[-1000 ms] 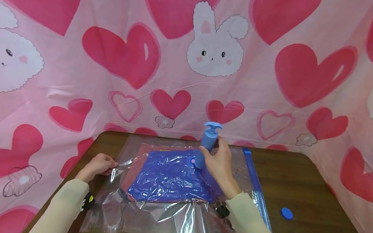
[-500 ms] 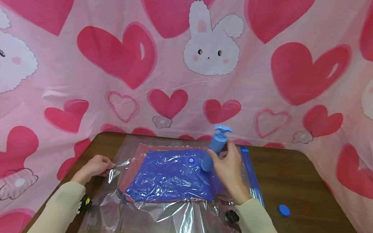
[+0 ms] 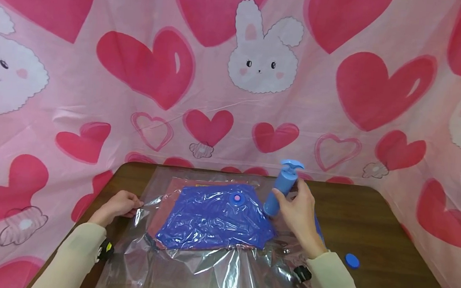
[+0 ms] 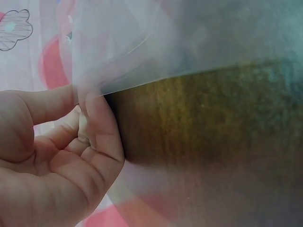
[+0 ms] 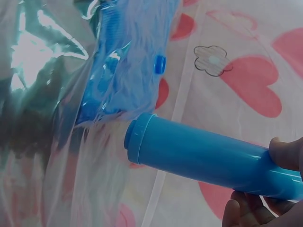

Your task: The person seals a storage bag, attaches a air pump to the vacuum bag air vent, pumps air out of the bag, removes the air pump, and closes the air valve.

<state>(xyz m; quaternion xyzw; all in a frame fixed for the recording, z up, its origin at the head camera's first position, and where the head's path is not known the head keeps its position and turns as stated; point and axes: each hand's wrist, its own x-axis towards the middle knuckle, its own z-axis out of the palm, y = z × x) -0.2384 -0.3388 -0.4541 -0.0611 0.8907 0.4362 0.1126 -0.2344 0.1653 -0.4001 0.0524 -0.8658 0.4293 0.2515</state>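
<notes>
A clear vacuum storage bag (image 3: 189,270) lies on the table with folded blue cloth (image 3: 209,218) and a red piece under it inside. On its top face, a round blue valve (image 3: 237,198) with a pink centre shows uncovered. My right hand (image 3: 300,211) grips a blue hand pump (image 3: 281,187) by its barrel, fingers round one side and thumb on the other. In the right wrist view the pump's nozzle end (image 5: 137,139) is apart from the valve. At the bag's left edge, my left hand (image 4: 61,156) pinches the plastic between thumb and fingers.
A round blue cap (image 3: 352,261) lies on the brown wooden table (image 3: 369,225), right of the bag. Behind and beside the table hangs a pink cloth (image 3: 210,89) with hearts and rabbits. The bag's blue zip edge is mostly hidden behind my right hand.
My right hand has carried the pump rightward off the valve, which now shows fully. The left hand keeps its pinch on the bag's edge, almost still.
</notes>
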